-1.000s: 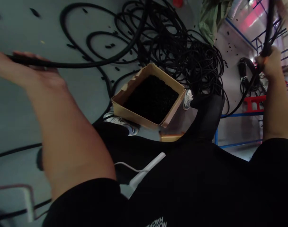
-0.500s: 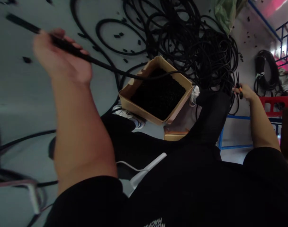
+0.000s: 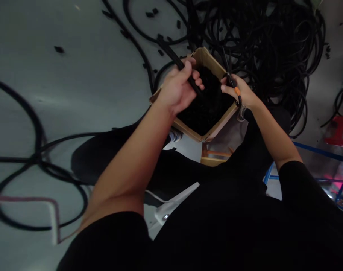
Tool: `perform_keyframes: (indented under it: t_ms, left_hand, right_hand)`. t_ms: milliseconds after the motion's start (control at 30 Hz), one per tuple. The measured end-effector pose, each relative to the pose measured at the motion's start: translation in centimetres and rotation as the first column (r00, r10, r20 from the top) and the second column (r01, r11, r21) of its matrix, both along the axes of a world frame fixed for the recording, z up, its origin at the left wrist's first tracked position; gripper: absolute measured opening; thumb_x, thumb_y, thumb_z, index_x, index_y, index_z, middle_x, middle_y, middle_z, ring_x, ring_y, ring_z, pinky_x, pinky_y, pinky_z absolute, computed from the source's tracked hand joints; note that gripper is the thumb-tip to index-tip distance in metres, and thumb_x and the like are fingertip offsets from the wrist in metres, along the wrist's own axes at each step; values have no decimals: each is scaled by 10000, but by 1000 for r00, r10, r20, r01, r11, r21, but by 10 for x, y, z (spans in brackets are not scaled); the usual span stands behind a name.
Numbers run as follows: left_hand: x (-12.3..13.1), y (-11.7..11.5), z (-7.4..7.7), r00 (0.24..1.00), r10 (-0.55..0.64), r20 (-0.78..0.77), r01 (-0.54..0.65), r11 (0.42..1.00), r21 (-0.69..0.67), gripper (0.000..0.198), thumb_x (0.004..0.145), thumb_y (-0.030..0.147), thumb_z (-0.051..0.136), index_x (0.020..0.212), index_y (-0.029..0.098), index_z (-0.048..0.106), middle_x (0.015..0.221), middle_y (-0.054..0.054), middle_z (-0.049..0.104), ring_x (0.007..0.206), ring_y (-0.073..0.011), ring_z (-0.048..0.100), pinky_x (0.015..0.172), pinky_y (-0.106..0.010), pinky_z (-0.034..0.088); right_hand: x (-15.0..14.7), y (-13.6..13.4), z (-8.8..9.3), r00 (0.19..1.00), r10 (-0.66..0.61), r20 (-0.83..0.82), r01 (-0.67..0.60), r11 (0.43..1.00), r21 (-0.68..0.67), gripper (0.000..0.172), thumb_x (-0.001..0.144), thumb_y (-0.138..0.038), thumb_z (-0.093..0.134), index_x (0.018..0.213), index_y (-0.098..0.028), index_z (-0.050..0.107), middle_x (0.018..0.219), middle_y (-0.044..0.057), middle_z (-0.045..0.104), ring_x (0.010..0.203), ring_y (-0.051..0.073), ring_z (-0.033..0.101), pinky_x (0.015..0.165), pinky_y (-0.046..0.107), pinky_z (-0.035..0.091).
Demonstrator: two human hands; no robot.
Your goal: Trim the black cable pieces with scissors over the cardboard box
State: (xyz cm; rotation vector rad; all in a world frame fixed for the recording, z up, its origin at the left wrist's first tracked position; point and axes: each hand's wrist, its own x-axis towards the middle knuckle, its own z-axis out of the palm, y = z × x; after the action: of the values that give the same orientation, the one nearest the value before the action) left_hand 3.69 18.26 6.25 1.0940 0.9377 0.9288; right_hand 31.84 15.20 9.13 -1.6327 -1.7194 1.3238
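Note:
My left hand (image 3: pixel 181 86) is closed around a thick length of black rubber strip (image 3: pixel 171 53), perhaps several strands together. One end points up and left past the thumb, and the lower part dips over the cardboard box (image 3: pixel 192 136). Dark pieces (image 3: pixel 198 118) fill much of that box, too dim to tell apart. At the box's right edge, my right hand (image 3: pixel 242 90) grips scissors (image 3: pixel 232 83) with black and orange handles, the blades pointing up and slightly apart. The two hands are apart, with the box opening between them.
A large tangle of black strip (image 3: pixel 261 45) lies behind the box. Short black pieces (image 3: pixel 150 14) are scattered on the grey floor. More loops (image 3: pixel 37 128) lie at left near a pale bent bar (image 3: pixel 55 222). A red stool (image 3: pixel 340 131) and blue metal frame (image 3: pixel 320 152) are at right.
My left hand has come from the far upper left to over the box, still holding the strip. My right hand has moved in from the right with the scissors to the box's edge.

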Motion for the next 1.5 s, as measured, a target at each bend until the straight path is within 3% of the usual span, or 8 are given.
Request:
perform_keyframes:
  t_ms: [200,467,733,833,933,1100,1233,1500]
  left_hand:
    - [2,-37,12,992,-121,-47,98,937,-336,382,1365,569,805,1204,273,626,913,2,691,805,-204,766,715,-307,652]
    - [-17,-40,-12,971,-36,-237,-41,949,-313,509,1325,809,727,1317,316,599,1071,-42,732,946,-256,779,777,-367,654]
    - [-82,-25,64,998,64,9,-58,952,-300,582,1102,961,846,1455,499,849,1013,-78,728,1084,-370,801,548,-417,548]
    - [-99,-16,79,1000,26,-8,-27,957,-289,532,1194,933,735,1458,491,869,950,-65,653,851,-313,720,477,-407,399]
    - [-98,-15,68,977,-62,-203,16,976,-216,454,1260,802,751,1379,366,791,951,-35,679,686,-243,569,526,-370,353]
    - [-81,-22,30,839,-193,-508,154,981,-117,321,1358,569,741,1278,259,709,897,-19,667,797,-239,654,765,-352,528]
    - [-68,-28,17,765,-329,-553,304,942,-140,383,1395,467,712,1087,240,682,872,-39,659,949,-298,730,1011,-422,605]
    - [-43,-43,19,823,-335,-459,266,941,-211,261,1388,270,680,1128,262,654,896,-1,741,772,-240,622,867,-399,547]
  right_hand:
    - [-26,-4,-8,983,-35,-183,0,981,-192,585,1119,-739,983,1344,-264,724,1168,76,805,1265,334,823,1241,552,745]
    - [-22,-13,-18,983,43,-178,-104,929,-354,532,1047,-603,1093,1184,-263,707,1013,36,741,1111,287,788,1129,495,775]
    - [-29,-23,-22,974,67,-215,-136,937,-323,539,1084,-623,1059,1287,-248,730,1124,55,736,1197,302,788,1212,541,758]
    - [-28,-20,-28,979,18,-202,-81,948,-309,533,1114,-658,1018,1262,-256,702,1109,43,703,1173,294,788,1220,547,749]
    - [-25,-18,-34,989,29,-144,-74,944,-321,483,1122,-601,1007,1232,-262,681,1076,35,683,1148,289,767,1184,518,745]
    - [-21,-21,-33,983,178,-43,-181,910,-372,420,1040,-411,1039,1218,-256,692,1114,46,724,1089,281,724,1130,485,725]
    - [-22,-29,-33,961,265,-80,-275,879,-389,396,1031,-395,1004,1236,-242,702,1146,65,767,1092,289,744,1090,466,708]
    - [-26,-34,-34,960,261,-103,-280,888,-365,427,1015,-433,1063,1201,-256,722,1115,58,770,1108,296,763,1065,450,729]
